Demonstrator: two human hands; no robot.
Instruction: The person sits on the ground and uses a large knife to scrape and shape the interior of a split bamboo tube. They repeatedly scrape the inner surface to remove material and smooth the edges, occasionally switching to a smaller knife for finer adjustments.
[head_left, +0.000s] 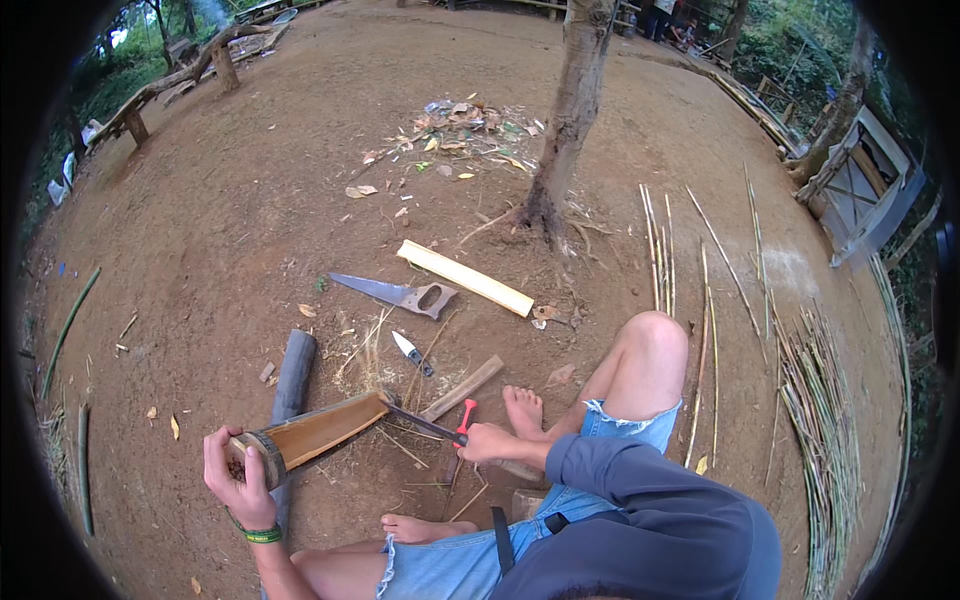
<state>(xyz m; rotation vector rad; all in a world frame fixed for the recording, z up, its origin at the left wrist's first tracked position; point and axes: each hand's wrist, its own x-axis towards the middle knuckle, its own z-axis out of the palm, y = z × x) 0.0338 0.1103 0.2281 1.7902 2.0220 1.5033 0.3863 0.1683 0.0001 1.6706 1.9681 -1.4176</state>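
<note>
Well to the left of the handsaw, a thin green pole lies on the dirt. Closer in, but on the person's side of the saw and to its left, the left hand, with a green wristband, grasps the thick, round end of a split bamboo section, thumb over the rim. A dark grey pole lies left of the saw and passes beneath this section. The bamboo's orange-brown hollow faces up, and its narrower end points right, below the saw. Just on the person's side of the saw is a small knife with a pale blade and a dark handle. Further below the saw, a dark blade meets the bamboo's narrow end; a flat wooden strip and a red-handled tool lie to the saw's lower right. There too the right hand is closed around the dark blade's handle end; whether it also touches the red-handled tool I cannot tell. A pale yellow bamboo strip slants close by the saw's right side. Beyond and right of the saw stands a tree trunk; far to its right lies a bundle of thin sticks.
</note>
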